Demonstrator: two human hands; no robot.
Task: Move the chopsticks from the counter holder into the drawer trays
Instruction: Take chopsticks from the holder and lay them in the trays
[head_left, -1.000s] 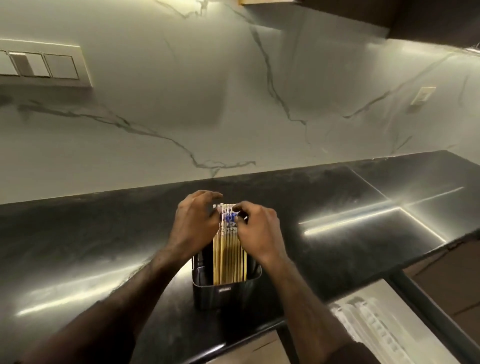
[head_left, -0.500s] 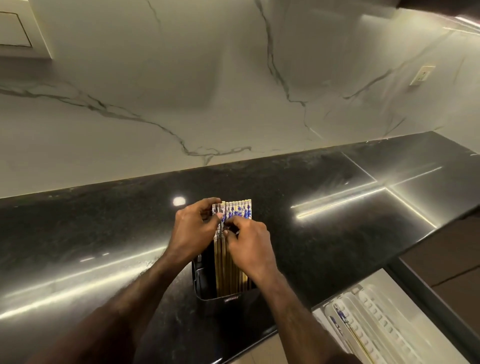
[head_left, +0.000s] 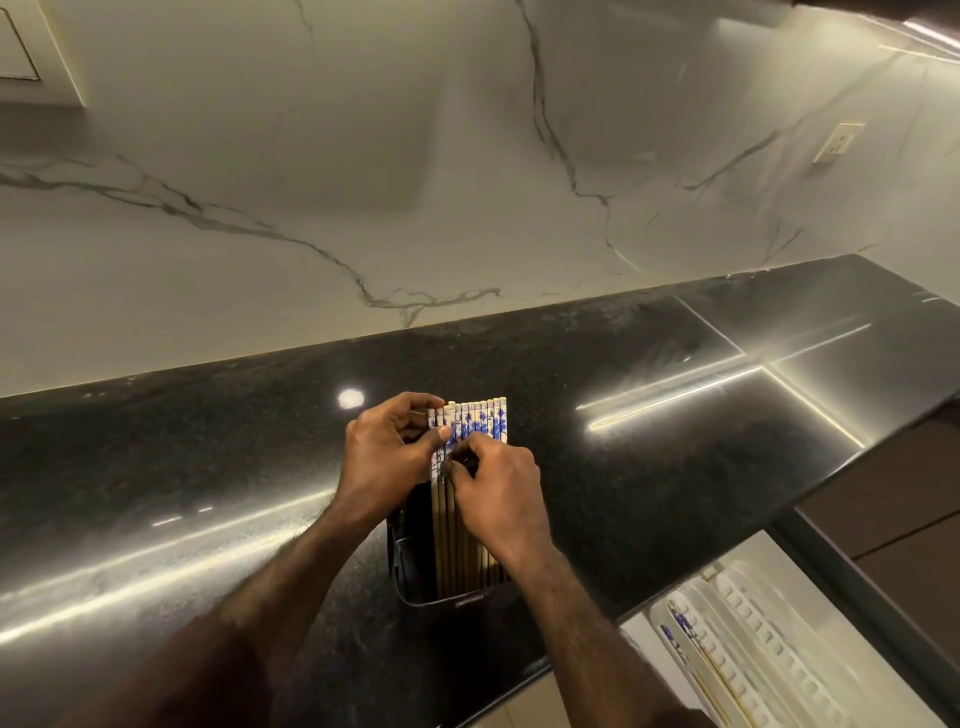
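A dark metal holder (head_left: 415, 582) stands near the counter's front edge. Several wooden chopsticks (head_left: 480, 421) with blue-and-white patterned tops stand upright in it in a row. My left hand (head_left: 387, 454) pinches the leftmost chopsticks near their tops between thumb and fingers. My right hand (head_left: 498, 491) grips chopsticks just below, in front of the row, hiding their middle parts. At the lower right, white slotted trays (head_left: 753, 649) lie in the open drawer, with a patterned chopstick (head_left: 685, 631) lying in the left tray.
The black polished counter (head_left: 208, 467) runs left to right, with a white marble backsplash (head_left: 363, 182) behind it. A wall socket (head_left: 837, 141) sits at the right. The open drawer's dark edge (head_left: 857, 582) lies below the counter front at the right.
The camera has tilted down and right, showing more of the drawer trays. My hands have shifted on the chopstick tops, the right hand now lower on the row.
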